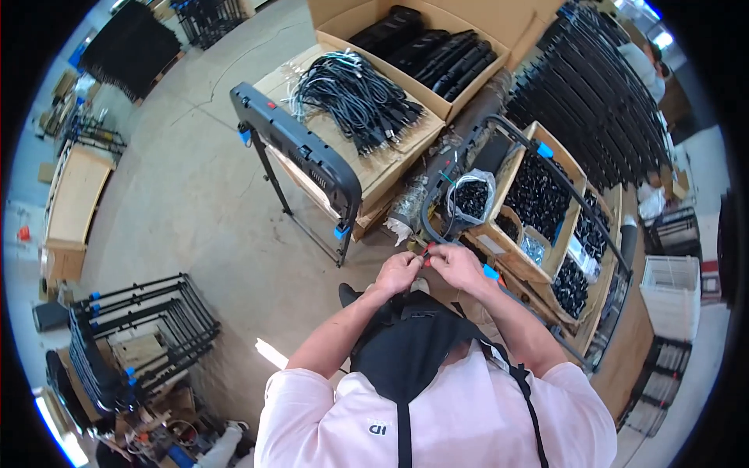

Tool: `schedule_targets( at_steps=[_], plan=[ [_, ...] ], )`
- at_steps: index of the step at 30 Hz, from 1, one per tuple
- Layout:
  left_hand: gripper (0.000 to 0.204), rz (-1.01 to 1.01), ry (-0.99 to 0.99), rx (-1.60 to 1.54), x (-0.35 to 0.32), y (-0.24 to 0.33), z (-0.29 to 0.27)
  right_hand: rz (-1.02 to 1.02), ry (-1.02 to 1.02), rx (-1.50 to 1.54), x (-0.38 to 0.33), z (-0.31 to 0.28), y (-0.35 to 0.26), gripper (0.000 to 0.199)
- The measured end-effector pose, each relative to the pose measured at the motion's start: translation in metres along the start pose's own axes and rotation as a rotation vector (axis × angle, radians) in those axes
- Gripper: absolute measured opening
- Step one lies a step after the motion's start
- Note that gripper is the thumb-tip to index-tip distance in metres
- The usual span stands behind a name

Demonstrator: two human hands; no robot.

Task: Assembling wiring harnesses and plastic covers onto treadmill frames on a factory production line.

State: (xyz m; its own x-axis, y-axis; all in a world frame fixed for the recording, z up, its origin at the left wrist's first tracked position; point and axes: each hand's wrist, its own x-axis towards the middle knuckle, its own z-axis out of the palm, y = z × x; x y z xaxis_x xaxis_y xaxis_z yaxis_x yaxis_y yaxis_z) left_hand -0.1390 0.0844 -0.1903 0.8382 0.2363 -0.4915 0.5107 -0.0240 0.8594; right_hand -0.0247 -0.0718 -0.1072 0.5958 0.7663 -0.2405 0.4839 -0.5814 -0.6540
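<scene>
In the head view both forearms come up from the lower edge, bare below pale pink sleeves, elbows spread and wrists drawn together in front of the chest. The left hand (398,271) is curled, fingers folded inward, its fingertips pinched on a small red piece (428,253) that sits where the two hands meet. The right hand (460,265) is also closed, its fingers bent over the same spot, knuckles up, touching the left hand; it seems to grip the lower curve of a black tube frame (546,175) (the exact hold is hidden by the fingers). That frame loops up from the hands, arcs over the boxes and runs down toward the right, with blue caps (544,150) on it.

Just beyond the hands, a clear bag of small black parts (470,196) stands at the near corner of a cardboard box (577,168) filled with more black parts. Further up, a flat carton carries a bundle of black cables (355,97), and behind it an open box holds long black pieces (437,51). To the left of the cables a black panel on thin legs (300,144) stands tilted on the concrete floor (187,203). At the lower left, a stack of black metal frames (140,327) rests on the floor. A black apron (406,351) hangs over the person's front.
</scene>
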Motion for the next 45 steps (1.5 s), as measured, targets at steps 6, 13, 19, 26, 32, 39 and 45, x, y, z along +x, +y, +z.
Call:
schedule_targets(
  at_steps=[6,13,19,26,32,39,45],
  plan=[
    [0.037,0.125,0.113,0.169,-0.011,0.007,0.0,-0.274,-0.257,-0.291,0.047,-0.018,-0.019,0.028],
    [0.037,0.169,0.121,0.168,-0.013,0.014,-0.007,-0.484,-0.445,-0.503,0.08,-0.024,-0.021,0.019],
    [0.038,0.197,-0.026,-0.036,-0.005,0.002,-0.016,-0.441,-0.454,-0.37,0.06,-0.036,-0.018,0.023],
    [0.03,0.094,-0.165,-0.3,0.0,-0.008,-0.02,-0.353,-0.327,-0.19,0.055,-0.042,-0.015,0.022],
    [0.024,0.054,-0.213,-0.387,-0.006,0.001,-0.023,-0.447,-0.229,-0.087,0.049,-0.036,-0.008,0.019],
    [0.023,0.042,-0.214,-0.335,-0.004,0.003,-0.027,-0.637,-0.201,-0.117,0.053,-0.029,-0.01,0.013],
    [0.025,0.058,-0.185,-0.252,-0.005,0.007,-0.027,-0.638,-0.201,-0.168,0.054,-0.026,-0.01,0.02]
  ],
)
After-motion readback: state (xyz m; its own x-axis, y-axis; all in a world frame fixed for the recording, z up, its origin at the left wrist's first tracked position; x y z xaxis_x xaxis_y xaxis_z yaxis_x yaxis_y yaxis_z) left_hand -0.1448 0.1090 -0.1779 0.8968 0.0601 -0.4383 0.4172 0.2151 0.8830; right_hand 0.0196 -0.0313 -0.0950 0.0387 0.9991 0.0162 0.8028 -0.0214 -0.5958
